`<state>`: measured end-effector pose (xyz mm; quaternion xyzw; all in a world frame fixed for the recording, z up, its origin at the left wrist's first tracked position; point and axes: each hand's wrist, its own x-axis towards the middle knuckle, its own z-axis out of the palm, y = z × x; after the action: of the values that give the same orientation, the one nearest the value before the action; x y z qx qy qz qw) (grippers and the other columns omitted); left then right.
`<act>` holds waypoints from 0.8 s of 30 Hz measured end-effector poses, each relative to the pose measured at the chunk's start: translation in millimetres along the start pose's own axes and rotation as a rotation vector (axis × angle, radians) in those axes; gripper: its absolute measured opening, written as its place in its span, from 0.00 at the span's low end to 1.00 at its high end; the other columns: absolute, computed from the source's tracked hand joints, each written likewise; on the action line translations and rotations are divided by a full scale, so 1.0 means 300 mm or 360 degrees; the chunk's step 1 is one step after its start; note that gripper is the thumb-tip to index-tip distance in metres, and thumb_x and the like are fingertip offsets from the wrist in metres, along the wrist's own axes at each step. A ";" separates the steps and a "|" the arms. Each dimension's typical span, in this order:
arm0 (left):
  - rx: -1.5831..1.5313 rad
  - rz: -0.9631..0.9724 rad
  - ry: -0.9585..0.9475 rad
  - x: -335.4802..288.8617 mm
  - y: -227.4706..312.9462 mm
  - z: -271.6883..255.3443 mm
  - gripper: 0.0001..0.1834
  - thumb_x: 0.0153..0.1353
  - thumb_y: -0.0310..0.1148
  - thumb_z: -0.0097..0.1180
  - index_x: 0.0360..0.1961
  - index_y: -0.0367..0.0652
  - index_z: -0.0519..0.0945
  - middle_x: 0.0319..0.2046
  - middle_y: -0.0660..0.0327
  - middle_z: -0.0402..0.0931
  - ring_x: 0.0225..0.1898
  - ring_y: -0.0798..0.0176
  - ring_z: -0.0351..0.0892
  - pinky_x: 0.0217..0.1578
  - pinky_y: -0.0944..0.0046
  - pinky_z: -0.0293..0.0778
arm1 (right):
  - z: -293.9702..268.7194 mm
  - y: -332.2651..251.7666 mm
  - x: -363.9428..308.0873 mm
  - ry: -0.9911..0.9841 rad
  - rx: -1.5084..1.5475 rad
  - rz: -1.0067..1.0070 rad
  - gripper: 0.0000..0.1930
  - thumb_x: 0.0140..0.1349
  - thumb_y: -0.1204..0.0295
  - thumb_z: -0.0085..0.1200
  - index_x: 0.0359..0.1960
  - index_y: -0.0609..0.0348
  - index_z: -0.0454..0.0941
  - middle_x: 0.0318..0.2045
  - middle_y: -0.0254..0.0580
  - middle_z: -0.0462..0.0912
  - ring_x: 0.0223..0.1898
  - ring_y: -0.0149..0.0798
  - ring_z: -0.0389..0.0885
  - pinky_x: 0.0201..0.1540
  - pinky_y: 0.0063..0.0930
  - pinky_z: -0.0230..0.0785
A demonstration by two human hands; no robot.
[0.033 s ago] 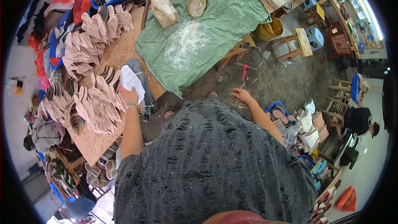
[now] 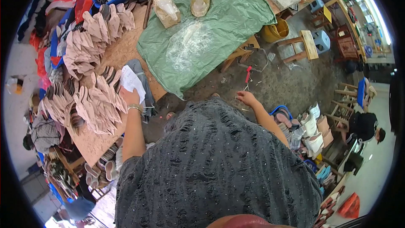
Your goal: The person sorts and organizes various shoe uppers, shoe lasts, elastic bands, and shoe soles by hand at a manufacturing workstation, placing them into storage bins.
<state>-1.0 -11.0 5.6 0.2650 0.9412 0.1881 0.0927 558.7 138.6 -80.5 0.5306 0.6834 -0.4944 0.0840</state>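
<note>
On the left, my left hand (image 2: 130, 96), with a bracelet at the wrist, grips the lower edge of a white sheet of paper (image 2: 132, 81) with marks on it. Its fingers are partly hidden. Beneath the paper lies a folded grey cloth (image 2: 143, 85) at the table's edge. Stacks of pale pink, shoe-sole-shaped pieces (image 2: 98, 107) stand close beside that hand. Over the floor to the right hangs my right hand (image 2: 245, 97), its fingers loosely bent and apart, with nothing visible in them. A red-handled tool (image 2: 248, 74) shows just beyond it.
A green sheet (image 2: 168, 59) dusted with white powder covers part of the wooden table (image 2: 93, 154), with two shoe-shaped moulds (image 2: 200, 0) on it. A yellow bucket (image 2: 276, 31) and stools (image 2: 310, 44) stand right. Shoes (image 2: 312, 131) are piled nearby. A person (image 2: 363, 124) is far right.
</note>
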 end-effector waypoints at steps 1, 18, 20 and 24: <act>-0.0005 -0.0018 0.0063 -0.023 -0.019 -0.027 0.40 0.52 0.30 0.54 0.65 0.31 0.52 0.65 0.37 0.46 0.67 0.40 0.48 0.66 0.53 0.49 | 0.012 0.009 -0.019 -0.0023 -0.0082 -0.0043 0.21 0.57 0.65 0.56 0.51 0.59 0.75 0.44 0.50 0.81 0.42 0.40 0.82 0.47 0.30 0.71; -0.0133 0.0978 -0.0343 -0.452 0.617 0.291 0.32 0.51 0.28 0.55 0.59 0.36 0.62 0.63 0.43 0.54 0.64 0.41 0.54 0.63 0.51 0.54 | -0.425 0.017 0.181 0.0135 -0.0177 -0.0322 0.23 0.52 0.65 0.58 0.51 0.58 0.75 0.44 0.50 0.81 0.47 0.48 0.79 0.49 0.37 0.70; -0.0188 0.1073 -0.0390 -0.456 0.693 0.333 0.31 0.51 0.28 0.56 0.59 0.37 0.63 0.62 0.43 0.55 0.63 0.41 0.55 0.63 0.51 0.56 | -0.464 -0.032 0.207 0.0115 -0.0169 -0.0342 0.24 0.52 0.65 0.58 0.51 0.58 0.74 0.44 0.50 0.81 0.47 0.48 0.79 0.49 0.37 0.70; -0.0297 0.1294 -0.0604 -0.391 0.826 0.400 0.29 0.52 0.28 0.56 0.57 0.40 0.66 0.62 0.47 0.57 0.63 0.43 0.57 0.62 0.53 0.58 | -0.589 -0.125 0.280 0.0118 -0.0144 -0.0383 0.24 0.53 0.71 0.57 0.54 0.58 0.71 0.49 0.47 0.79 0.47 0.42 0.80 0.50 0.32 0.70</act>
<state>245.7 158.4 4.8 0.6331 0.7062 0.2412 0.2055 565.2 329.7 -24.4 0.4584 0.7662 -0.4497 0.0227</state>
